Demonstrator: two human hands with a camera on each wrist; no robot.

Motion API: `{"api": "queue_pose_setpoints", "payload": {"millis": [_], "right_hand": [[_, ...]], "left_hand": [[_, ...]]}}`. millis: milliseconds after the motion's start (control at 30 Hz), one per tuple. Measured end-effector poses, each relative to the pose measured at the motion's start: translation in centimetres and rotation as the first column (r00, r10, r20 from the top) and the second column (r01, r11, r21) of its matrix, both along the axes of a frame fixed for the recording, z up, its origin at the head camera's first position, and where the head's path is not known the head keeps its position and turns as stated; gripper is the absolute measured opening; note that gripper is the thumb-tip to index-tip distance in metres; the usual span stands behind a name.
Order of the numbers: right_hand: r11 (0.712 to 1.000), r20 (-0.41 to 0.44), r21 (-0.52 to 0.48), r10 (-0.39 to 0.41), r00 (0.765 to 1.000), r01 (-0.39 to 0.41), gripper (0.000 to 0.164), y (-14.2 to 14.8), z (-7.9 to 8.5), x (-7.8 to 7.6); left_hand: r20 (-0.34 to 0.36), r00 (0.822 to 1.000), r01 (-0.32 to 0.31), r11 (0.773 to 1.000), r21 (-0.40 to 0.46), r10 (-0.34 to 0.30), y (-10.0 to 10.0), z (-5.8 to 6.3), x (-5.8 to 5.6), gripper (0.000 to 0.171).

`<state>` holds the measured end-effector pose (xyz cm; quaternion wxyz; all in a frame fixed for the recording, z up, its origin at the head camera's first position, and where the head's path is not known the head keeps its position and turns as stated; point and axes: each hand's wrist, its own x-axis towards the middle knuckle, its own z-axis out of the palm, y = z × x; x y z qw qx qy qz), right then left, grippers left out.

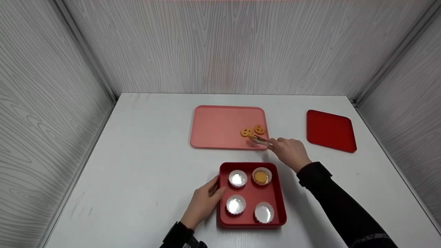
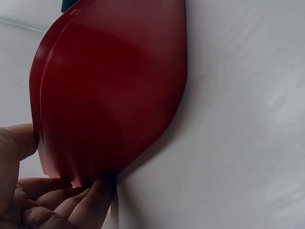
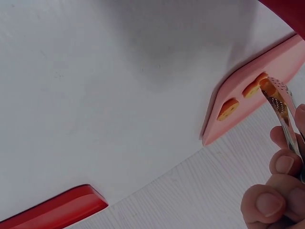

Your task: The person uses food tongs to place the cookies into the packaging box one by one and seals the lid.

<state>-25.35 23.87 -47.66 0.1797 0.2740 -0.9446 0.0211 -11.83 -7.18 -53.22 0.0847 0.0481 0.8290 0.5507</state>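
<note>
My right hand (image 1: 288,152) holds metal tongs (image 1: 260,140) with perforated tips, low over the right side of a pink tray (image 1: 217,127). Between the tips is a yellow-orange piece (image 3: 268,87) like the cookies. Close by on the tray lie a round cookie with holes (image 1: 246,132) and a second cookie (image 1: 259,129). My left hand (image 1: 203,203) grips the left wall of a red square box (image 1: 250,226), thumb at the rim and fingers on the outside. Inside the box stand several white paper cups (image 1: 236,204); the far right one contains a cookie (image 1: 260,177).
A flat red tray (image 1: 330,131) lies at the right of the white table (image 1: 137,165). Grey wood-grain panels (image 1: 220,48) enclose the table at the back and both sides.
</note>
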Motion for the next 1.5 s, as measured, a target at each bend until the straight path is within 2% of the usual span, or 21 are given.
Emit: {"api": "queue_pose_setpoints", "payload": {"millis": [267,500,933,1267,1500], "right_hand": [[0.999,-0.1,-0.023,0.044,0.994,-0.047,0.022,0.7,-0.2,0.6],[0.996,-0.163,-0.005,0.082,0.983,-0.084,0.023,1.2,0.0,1.4],[0.982,-0.314,0.008,0.18,0.932,-0.187,0.028,1.3,0.6,3.2],[0.965,-0.368,0.026,0.251,0.895,-0.26,0.035,0.9,1.4,4.7],[0.954,-0.35,0.038,0.291,0.89,-0.297,0.032,0.8,1.8,6.1]], "left_hand": [[-0.008,1.0,-0.001,1.0,-0.003,0.001,0.0,0.0,-0.1,0.064],[-0.015,1.0,-0.001,1.0,-0.002,0.001,0.0,0.0,-0.1,0.064],[-0.023,1.0,-0.003,1.0,-0.01,0.003,0.0,0.0,0.1,0.066],[-0.002,1.0,-0.007,1.0,-0.02,0.007,-0.1,0.1,0.0,0.066],[-0.014,1.0,-0.005,1.0,-0.018,0.005,0.0,-0.1,-0.1,0.065]]}}
